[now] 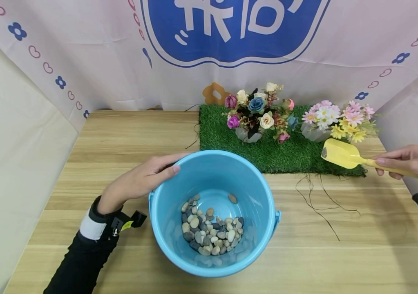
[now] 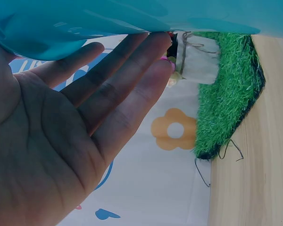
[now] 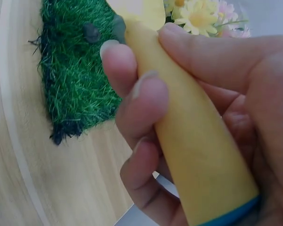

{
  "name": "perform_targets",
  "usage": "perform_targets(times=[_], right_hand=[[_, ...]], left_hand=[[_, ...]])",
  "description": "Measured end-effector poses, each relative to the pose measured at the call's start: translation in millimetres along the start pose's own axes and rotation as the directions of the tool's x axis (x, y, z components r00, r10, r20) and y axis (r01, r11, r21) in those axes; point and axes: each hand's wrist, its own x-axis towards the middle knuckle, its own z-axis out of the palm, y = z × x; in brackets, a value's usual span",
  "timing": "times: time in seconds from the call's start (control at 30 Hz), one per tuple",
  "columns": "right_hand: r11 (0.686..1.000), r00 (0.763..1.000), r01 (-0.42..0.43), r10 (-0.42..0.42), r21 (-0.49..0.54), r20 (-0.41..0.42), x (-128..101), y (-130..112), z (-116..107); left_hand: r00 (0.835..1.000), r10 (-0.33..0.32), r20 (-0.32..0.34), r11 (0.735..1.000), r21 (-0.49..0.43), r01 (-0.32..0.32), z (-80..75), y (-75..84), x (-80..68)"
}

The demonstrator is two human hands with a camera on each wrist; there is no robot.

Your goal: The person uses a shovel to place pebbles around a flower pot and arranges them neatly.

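A light blue bucket (image 1: 267,204) stands on the table, with many grey, white and tan pebbles (image 1: 212,234) on its bottom. My left hand (image 1: 146,175) rests at its upper left rim, thumb on the edge. In the left wrist view, the fairly straight fingers (image 2: 118,101) reach along the bucket's outer wall (image 2: 188,16). On the right, my right hand (image 1: 407,161) grips the handle of a yellow toy shovel (image 1: 341,153), its fingers curled round it in the right wrist view. The blade is over the turf mat, and a grey pebble (image 1: 324,152) shows at its front edge.
A green artificial turf mat (image 1: 286,159) lies at the back of the wooden table (image 1: 341,261). On it stand a mixed rose bouquet (image 1: 256,106) and a pot of pink, white and yellow daisies (image 1: 335,118). Dark loose strands (image 1: 319,210) lie before the mat.
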Motion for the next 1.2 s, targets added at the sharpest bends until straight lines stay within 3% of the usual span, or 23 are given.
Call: perform_targets(times=[0.4, 1.2], right_hand=[[0.995, 0.999, -0.045, 0.047, -0.085, 0.022, 8, 0, 6], [0.992, 0.996, -0.076, 0.081, -0.099, 0.042, 12, -5, 1]], left_hand=[[1.0, 0.002, -0.003, 1.0, -0.001, -0.002, 0.3, 0.7, 0.0], [1.0, -0.011, -0.006, 1.0, -0.006, 0.011, 1.0, -0.1, -0.9]])
